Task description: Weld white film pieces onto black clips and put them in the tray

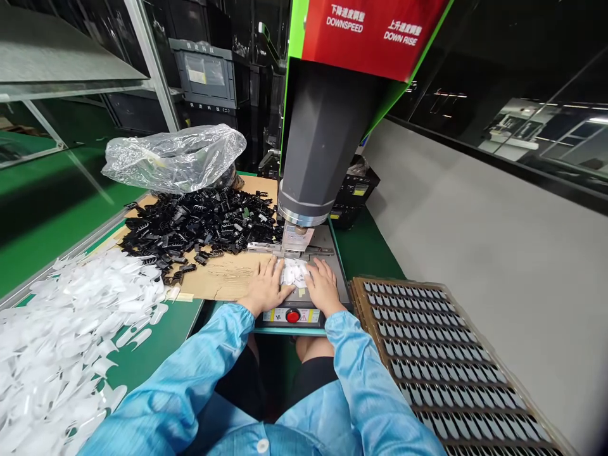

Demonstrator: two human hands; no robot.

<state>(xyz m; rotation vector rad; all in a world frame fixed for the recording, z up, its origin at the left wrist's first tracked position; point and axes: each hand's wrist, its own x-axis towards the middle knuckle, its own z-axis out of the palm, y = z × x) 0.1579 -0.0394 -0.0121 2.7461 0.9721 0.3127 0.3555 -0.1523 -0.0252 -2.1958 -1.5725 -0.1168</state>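
Holds the left hand palm down, just beyond and to the left of the red button, fingers straight and slightly apart, thumb reaching in to the near edge of the small white pieces; lays the right hand likewise just beyond and to the right of the button, fingers extended forward, thumb side against the pieces' right edge; grips nothing in either hand, with both sets of fingers open; has the white pieces gathered between the hands, directly beyond the button, in front of the clear block; has the dark cylindrical machine head above and beyond the button; shows, to the left of the button, a bare stretch of cardboard, with a heap of black plastic parts farther beyond and a clear plastic bag behind that; shows a large spread of white curved pieces well to the left of the button; shows brown trays filled with rows of grey pieces to the right of it
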